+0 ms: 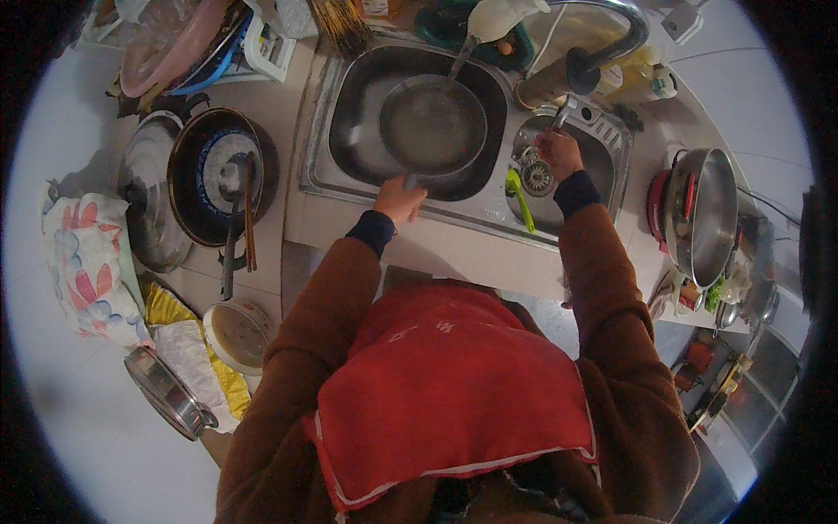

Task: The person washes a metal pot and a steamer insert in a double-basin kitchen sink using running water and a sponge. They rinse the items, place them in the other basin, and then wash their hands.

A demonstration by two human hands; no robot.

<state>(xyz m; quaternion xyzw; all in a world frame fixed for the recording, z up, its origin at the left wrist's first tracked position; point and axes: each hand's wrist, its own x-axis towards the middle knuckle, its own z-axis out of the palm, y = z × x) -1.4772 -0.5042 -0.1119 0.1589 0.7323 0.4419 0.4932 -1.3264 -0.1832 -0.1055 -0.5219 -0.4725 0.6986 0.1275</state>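
Observation:
My left hand (400, 200) grips the handle (411, 182) of a dark round frying pan (433, 126) over the large left basin (353, 147) of a steel double sink. A stream of water (461, 59) falls from the cloth-like white cover (501, 19) on the faucet spout into the far side of the pan. Over the smaller right basin (599, 157), my right hand (561, 154) is closed around the metal faucet lever (562, 112). Below that hand is the drain strainer (537, 178). A lime-green utensil (520, 200) leans across that basin's left rim.
At left, a dark pot (180, 196) holds a blue-rimmed plate, a ladle (229, 255) and chopsticks (249, 223). A glass lid (154, 190) lies beside it; a bowl of cloudy liquid (237, 334) is nearer. A steel pan (704, 216) stands right. A straw brush (340, 23) is behind the sink.

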